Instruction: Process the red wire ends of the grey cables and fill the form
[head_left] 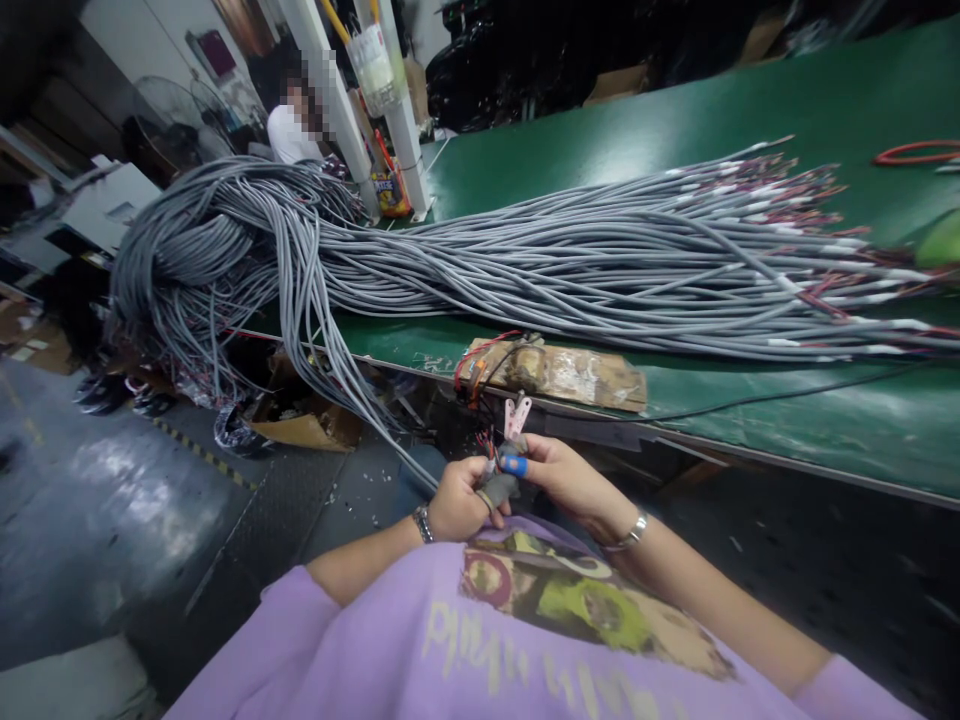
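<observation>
At far left, cable heap (187, 240) spills past front edge of counter (810, 425); strands (302, 285) drop toward left hand (459, 500), grip pinching cable end (490, 464). Pink clip (516, 415) just above. Board (562, 375) along edge. Right hand (577, 490) pinches same end. Further right, room between edge and cables (540, 265), crossed by black cord (750, 402).
</observation>
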